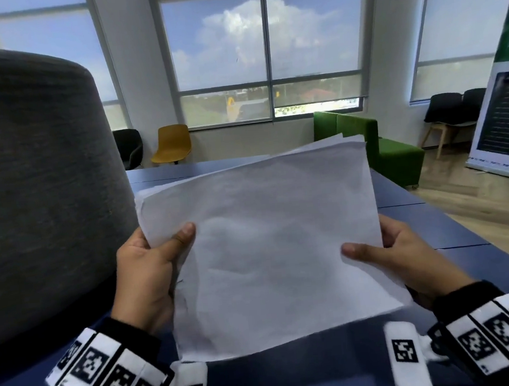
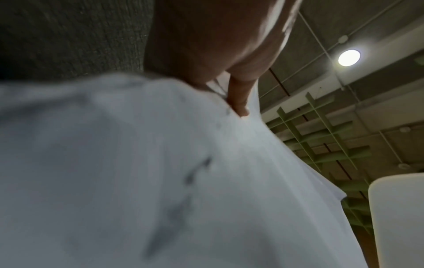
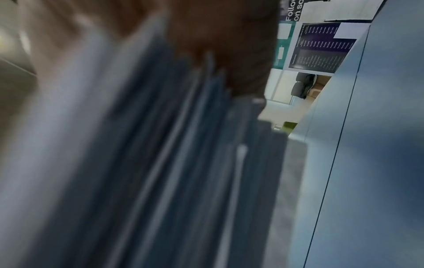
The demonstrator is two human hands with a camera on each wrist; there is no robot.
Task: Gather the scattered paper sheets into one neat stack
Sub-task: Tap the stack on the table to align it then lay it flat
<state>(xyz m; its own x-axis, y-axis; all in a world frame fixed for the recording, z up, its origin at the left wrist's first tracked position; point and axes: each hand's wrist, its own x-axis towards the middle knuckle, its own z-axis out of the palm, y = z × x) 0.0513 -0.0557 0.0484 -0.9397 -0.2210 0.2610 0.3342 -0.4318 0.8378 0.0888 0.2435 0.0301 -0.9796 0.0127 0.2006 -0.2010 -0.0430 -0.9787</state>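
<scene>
A bundle of several white paper sheets (image 1: 271, 247) is held up in the air above the blue table (image 1: 455, 229), tilted, with back sheets fanning out past the top edge. My left hand (image 1: 151, 265) grips its left edge, thumb on the front. On the opposite edge my right hand (image 1: 399, 256) grips the bundle, thumb across the front and fingers behind. The left wrist view shows the paper (image 2: 137, 172) close up, blurred, with a finger pressed into it. In the right wrist view the sheet edges (image 3: 160, 163) appear as blurred layers under my hand.
A large grey upholstered chair back (image 1: 35, 189) stands close on the left. Beyond the table are a yellow chair (image 1: 172, 143), a green sofa (image 1: 379, 146), dark chairs (image 1: 453, 108) and a banner stand (image 1: 506, 112) at the right.
</scene>
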